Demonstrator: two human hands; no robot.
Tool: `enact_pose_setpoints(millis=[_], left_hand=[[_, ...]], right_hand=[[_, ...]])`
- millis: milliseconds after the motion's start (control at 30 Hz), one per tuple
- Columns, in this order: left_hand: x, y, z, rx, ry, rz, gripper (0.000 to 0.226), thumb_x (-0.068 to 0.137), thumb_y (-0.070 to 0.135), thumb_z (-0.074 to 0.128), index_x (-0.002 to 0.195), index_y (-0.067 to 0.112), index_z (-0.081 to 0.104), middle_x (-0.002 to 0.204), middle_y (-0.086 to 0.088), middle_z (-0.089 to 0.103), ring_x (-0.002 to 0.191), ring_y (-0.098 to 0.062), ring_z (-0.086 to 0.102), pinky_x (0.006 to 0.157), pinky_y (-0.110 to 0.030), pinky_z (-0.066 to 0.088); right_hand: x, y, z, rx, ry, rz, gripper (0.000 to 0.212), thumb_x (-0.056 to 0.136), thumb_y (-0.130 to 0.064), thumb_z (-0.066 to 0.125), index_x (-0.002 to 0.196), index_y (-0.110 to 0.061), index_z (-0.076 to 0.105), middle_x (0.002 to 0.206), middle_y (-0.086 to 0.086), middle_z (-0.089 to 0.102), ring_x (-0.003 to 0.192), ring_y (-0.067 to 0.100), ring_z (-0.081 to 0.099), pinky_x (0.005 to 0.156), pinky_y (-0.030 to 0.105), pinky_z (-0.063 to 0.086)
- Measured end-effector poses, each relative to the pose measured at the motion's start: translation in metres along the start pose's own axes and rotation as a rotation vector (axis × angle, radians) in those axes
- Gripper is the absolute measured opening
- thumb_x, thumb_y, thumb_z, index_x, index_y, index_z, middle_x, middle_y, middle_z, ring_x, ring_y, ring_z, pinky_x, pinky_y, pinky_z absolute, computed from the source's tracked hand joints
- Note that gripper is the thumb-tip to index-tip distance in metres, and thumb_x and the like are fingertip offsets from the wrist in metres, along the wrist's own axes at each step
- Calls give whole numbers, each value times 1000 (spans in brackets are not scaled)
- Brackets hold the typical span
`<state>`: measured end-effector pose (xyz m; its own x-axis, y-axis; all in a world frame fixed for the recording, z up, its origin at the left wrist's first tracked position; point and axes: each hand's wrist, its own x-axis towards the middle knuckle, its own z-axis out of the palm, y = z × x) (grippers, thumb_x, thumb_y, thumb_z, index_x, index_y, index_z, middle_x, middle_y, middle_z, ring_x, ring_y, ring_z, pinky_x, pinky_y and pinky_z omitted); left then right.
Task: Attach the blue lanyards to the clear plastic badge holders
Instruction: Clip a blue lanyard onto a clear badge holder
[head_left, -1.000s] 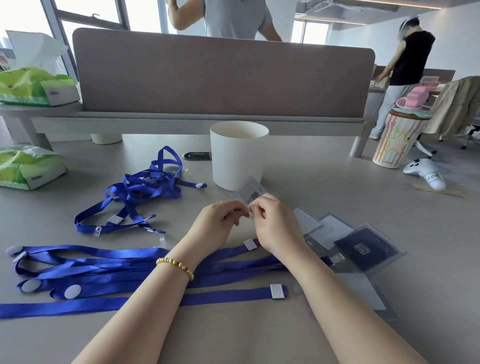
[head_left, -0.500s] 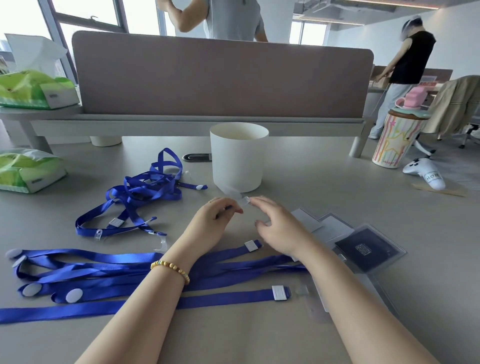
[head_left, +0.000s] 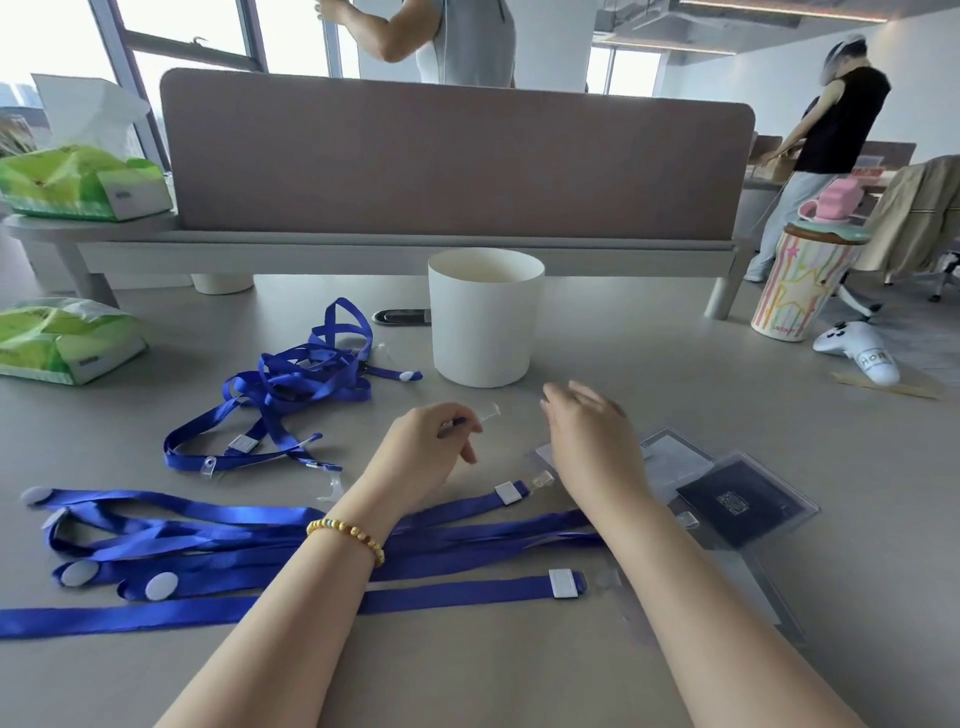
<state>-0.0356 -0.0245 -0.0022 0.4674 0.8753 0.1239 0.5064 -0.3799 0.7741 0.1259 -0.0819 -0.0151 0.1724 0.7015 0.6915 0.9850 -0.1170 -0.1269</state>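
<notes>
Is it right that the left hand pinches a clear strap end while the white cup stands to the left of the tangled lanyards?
Not quite. In the head view the white cup stands to the right of the tangled lanyards, not the left. The left hand does pinch the clear strap end.

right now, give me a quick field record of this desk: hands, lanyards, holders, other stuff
left hand: pinches a clear strap end
right hand: fingers relaxed, holds nothing, above the badge holders
flat lanyards: laid out under both forearms
tangled lanyards: heap left of the white cup
tissue packs: far left
</notes>
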Motion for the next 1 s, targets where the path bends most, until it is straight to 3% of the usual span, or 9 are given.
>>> enact_pose_setpoints(millis=[133,300,367,433,500,600,700,900,1000], left_hand=[[-2,-1,-1,105,62,40,23,95,28,44,101,22,65,63,-1,60,50,-8,46,52,-21,37],[-2,-1,-8,160,55,47,21,95,32,43,107,17,52,72,1,55,57,-14,47,55,-30,38],[-2,1,-12,167,56,81,19,96,30,42,108,14,44,77,-4,55,59,-19,46,57,-33,39],[-4,4,-15,185,17,123,13,97,26,41,104,15,40,78,-6,56,63,-21,47,61,-35,42],[-8,7,-15,231,-28,151,8,97,25,41,99,18,37,75,-2,54,63,-19,47,62,-34,41],[-10,9,-11,262,-61,155,13,96,27,42,103,16,42,85,-3,58,77,-25,56,73,-37,48],[-9,10,-8,249,-61,149,15,95,30,44,104,17,45,91,-3,63,83,-25,58,78,-38,50],[-3,-2,-18,351,-17,57,15,97,28,40,93,22,53,86,0,65,69,-20,54,62,-30,41],[-3,-3,-26,585,68,47,25,98,28,37,101,16,59,102,-3,62,90,-23,56,72,-34,46]], right_hand=[[-3,3,1,-14,-307,30,18,92,-12,51,107,-6,60,118,9,64,125,27,48,99,38,39],[-3,1,-9,35,-695,91,48,97,-31,38,144,-23,29,157,-2,15,146,17,1,115,48,-12],[0,-2,-12,158,-621,107,46,97,-24,38,143,-25,32,155,-6,21,145,14,6,116,49,-9],[3,-7,-16,448,-485,149,40,96,-24,41,136,-26,43,144,-8,41,139,12,26,117,45,14],[5,-15,-23,771,-467,227,34,95,-33,46,128,-27,53,124,-11,56,122,7,46,103,26,37],[5,-23,-29,813,-404,215,23,92,-31,53,110,-22,63,98,-11,64,91,-1,57,74,4,41],[3,-24,-22,709,-390,198,15,92,-22,55,102,-18,64,94,-5,62,81,3,55,65,6,40],[8,-5,-20,603,-137,405,15,95,-19,47,101,-11,58,88,-4,58,80,11,53,61,11,37],[10,4,-23,740,-10,598,15,97,-19,41,102,-11,52,80,-3,58,71,12,57,60,21,42]])
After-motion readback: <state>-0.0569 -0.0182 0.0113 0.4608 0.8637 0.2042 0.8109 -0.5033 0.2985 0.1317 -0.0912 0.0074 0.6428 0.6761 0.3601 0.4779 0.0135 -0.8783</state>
